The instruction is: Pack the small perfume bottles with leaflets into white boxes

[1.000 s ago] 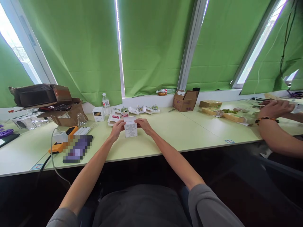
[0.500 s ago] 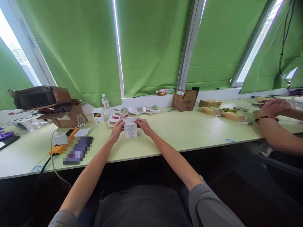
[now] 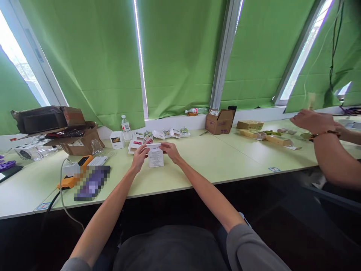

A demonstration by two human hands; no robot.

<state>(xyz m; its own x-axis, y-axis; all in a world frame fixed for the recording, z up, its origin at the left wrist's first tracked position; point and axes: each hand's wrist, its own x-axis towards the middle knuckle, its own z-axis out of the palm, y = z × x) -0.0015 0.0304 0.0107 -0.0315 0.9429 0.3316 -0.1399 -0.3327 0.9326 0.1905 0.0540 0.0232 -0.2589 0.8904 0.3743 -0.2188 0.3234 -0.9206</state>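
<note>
Between my two hands stands a small white carton [image 3: 156,159] with printed text on the side facing me. My left hand [image 3: 138,157] pinches its upper left corner, and my right hand [image 3: 171,151] pinches the upper right, both at the top flap. The carton is upright at the table surface. Just behind it lie flat white cartons with pictures [image 3: 135,145] and a small clear round container [image 3: 148,137] with a green label. A white box [image 3: 117,139] with a dark picture stands to the left, beside a water bottle [image 3: 125,126].
Cardboard boxes [image 3: 81,145] are piled at the left, near an orange device [image 3: 66,183], a cable and a blurred phone [image 3: 93,182]. An open brown box [image 3: 220,121] stands at the back. At the right, another person's hands [image 3: 313,122] hover above yellow cartons [image 3: 278,140].
The carton's top flap now looks folded lower, with my fingers still pinching both corners. The other person's hands have risen and shifted, with something pale held up.
</note>
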